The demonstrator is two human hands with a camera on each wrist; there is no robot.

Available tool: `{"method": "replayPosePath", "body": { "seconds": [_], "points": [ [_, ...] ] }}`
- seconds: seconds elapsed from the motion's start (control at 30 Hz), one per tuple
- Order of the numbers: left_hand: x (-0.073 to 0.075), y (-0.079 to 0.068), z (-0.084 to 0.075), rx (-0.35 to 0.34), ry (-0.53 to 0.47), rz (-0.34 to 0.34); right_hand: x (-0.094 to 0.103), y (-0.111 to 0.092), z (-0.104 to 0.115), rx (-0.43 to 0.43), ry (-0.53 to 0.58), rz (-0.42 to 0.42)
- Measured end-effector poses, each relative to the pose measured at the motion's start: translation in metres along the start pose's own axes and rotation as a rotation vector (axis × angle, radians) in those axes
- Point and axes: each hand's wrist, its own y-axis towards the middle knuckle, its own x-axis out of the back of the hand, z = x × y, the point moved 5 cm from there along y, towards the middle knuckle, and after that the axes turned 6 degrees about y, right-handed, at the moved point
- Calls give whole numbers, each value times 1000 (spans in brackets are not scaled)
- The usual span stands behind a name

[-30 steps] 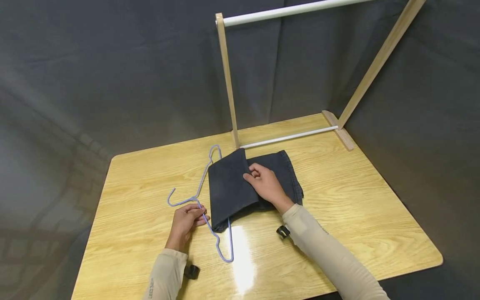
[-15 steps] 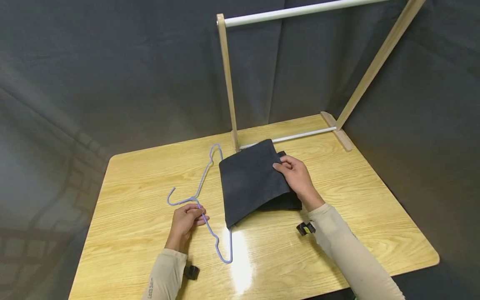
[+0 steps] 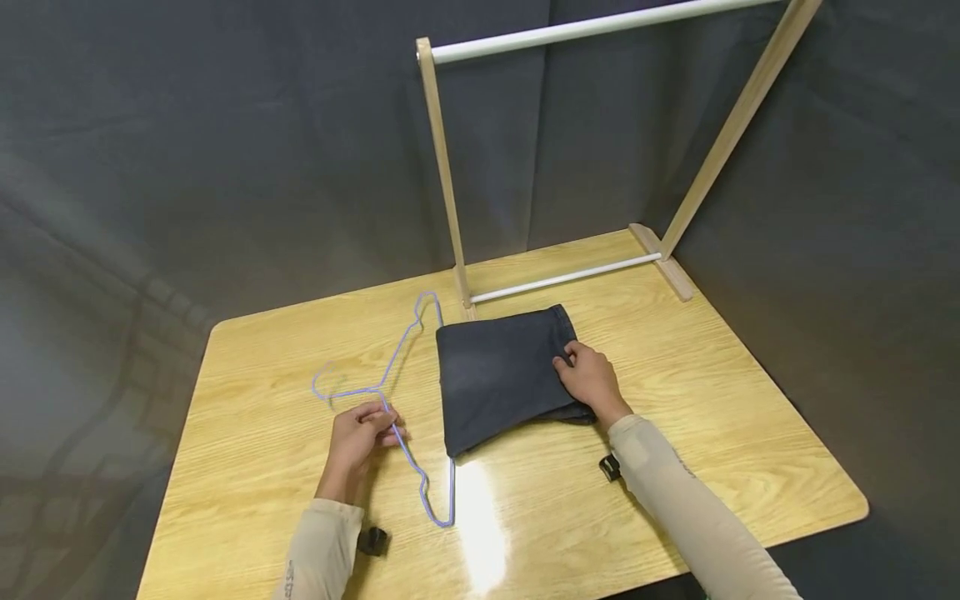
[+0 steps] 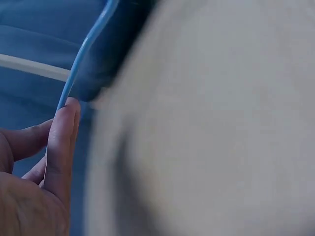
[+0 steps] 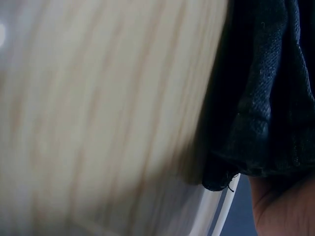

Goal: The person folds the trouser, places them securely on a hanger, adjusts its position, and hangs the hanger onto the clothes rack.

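My left hand (image 3: 358, 437) pinches one arm of a blue-purple hanger (image 3: 403, 346); the left wrist view shows the hanger's blue wire (image 4: 81, 56) between finger and thumb. The hook end stands slightly above the table, with a shadow below. Dark trousers (image 3: 498, 375), folded flat, lie right of the hanger. Their left edge covers the middle of the hanger's lower bar, so how cloth and bar meet there is hidden. My right hand (image 3: 592, 383) holds the trousers' hemmed right edge. In the right wrist view, the dark denim hem (image 5: 261, 123) hides the fingers.
A wooden rack with a white top rail (image 3: 600, 32) and a white lower rail (image 3: 566, 277) stands at the table's back. Its left post (image 3: 444, 167) rises just behind the trousers. The wood-grain table (image 3: 712, 433) has dark curtains (image 3: 225, 167) around it.
My right hand has drawn the upper layer of the trousers rightward and lowered it over the layer below. My left hand has tilted the hanger's hook up and slightly left.
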Motion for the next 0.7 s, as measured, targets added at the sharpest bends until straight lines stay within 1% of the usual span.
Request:
{"method": "replayPosePath", "body": {
  "seconds": [0.07,0.13,0.2,0.23,0.27,0.33,0.4,0.47,0.5,0.57,0.7],
  "points": [
    [6,-8,-16,-55,32,-19,-1,-1,4,15,26,-10],
    [12,-15,-31,-107,60,-42,-3,-4,8,27,83,-11],
    [20,-20,-39,-135,74,-70,-7,-8,12,35,140,-1],
    [24,-22,-39,-138,78,-81,-9,-10,13,37,167,7],
    [28,-23,-36,-128,82,-92,-12,-12,15,39,187,17],
    [37,-23,-24,-83,79,-99,-17,-14,18,52,197,34],
    [40,-20,-6,-11,57,-72,-22,-14,23,71,187,59],
    [41,-16,13,64,26,-49,-25,-13,26,80,168,82],
    [41,-14,20,90,12,-40,-26,-13,27,82,160,91],
    [38,-9,29,104,-17,-32,-26,-11,28,83,142,103],
    [29,-3,33,70,-27,-36,-19,-8,26,73,112,106]
  ]
}}
